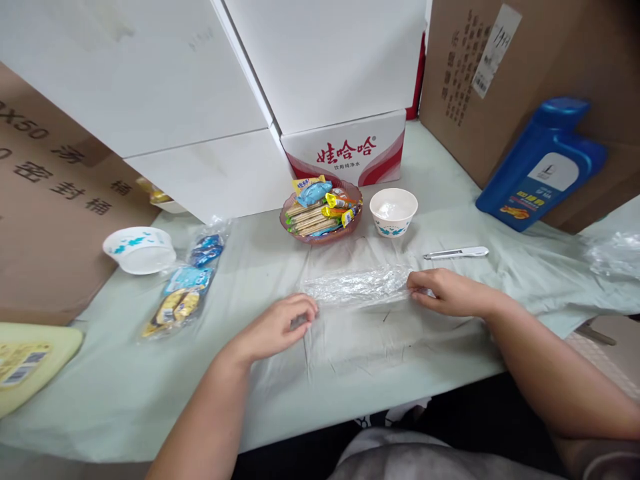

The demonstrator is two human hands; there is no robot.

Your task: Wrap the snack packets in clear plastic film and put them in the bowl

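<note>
A clear crinkled plastic bag (360,285), folded into a long strip, lies across the table in front of me. At its left end is my left hand (280,327), its fingers curled and the thumb close to the fingertips at the plastic's edge. My right hand (445,291) pinches the right end of the strip. Just beyond the right hand lies a white utility knife (456,253). Behind the plastic stand a pink glass bowl (320,237) filled with wrapped snacks and a white paper bowl (393,208) with a leaf pattern and something clear inside.
To the left are a tilted paper bowl (140,250) and a clear bag of snack packets (185,287). A blue bottle (543,163) leans against a cardboard box (485,120) at right. White cartons (345,157) close off the back. More crumpled plastic (615,255) lies far right.
</note>
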